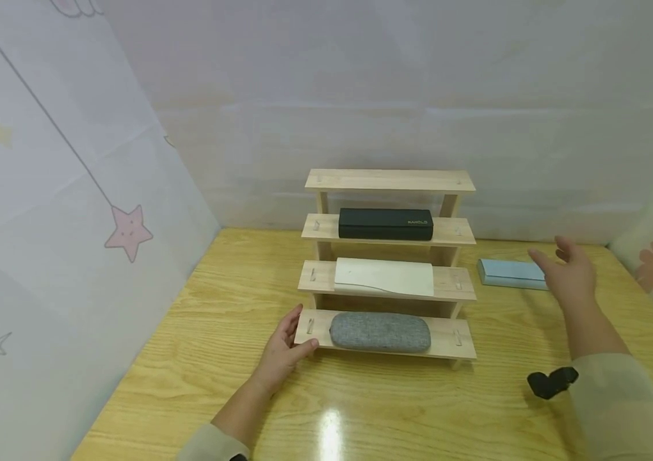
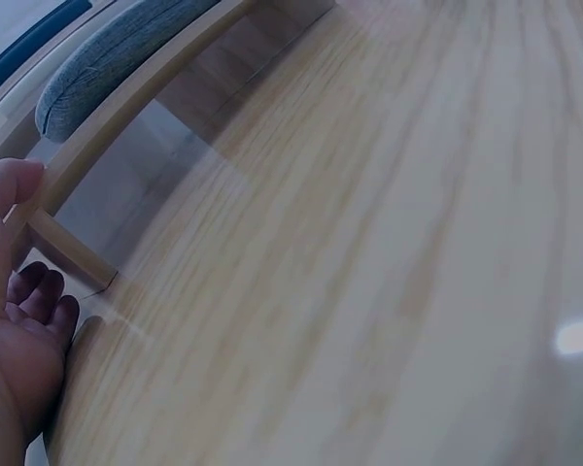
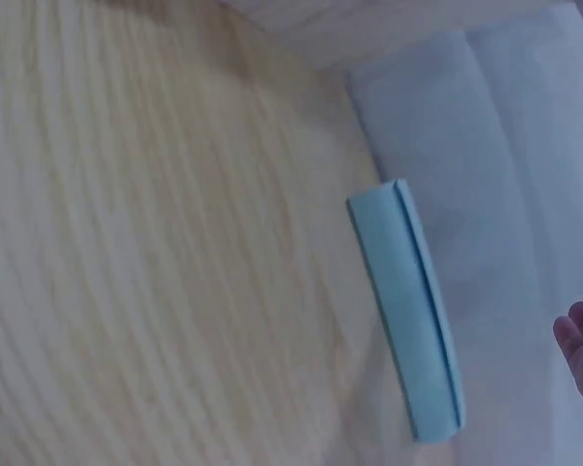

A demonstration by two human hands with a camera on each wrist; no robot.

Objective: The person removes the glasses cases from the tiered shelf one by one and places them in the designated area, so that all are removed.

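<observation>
In the head view I see the left hand gripping the left end of a stepped wooden rack, its thumb on the front edge of the lowest shelf. A gray fabric case lies on that shelf, a white case on the second shelf, and a black case with small lettering on the third shelf. Right of the rack, a light-blue case lies on the table. The right hand overlaps its right end from my angle, thumb and fingers spread apart and holding nothing.

On the left wrist view I get the thumb against the shelf edge and the other fingers curled lower down, beside a rack leg.

My right wrist view shows the light-blue case flat on the table near the pale wall covering. Only part of the right hand enters at the right edge, with a gap between its fingers and the case.
</observation>
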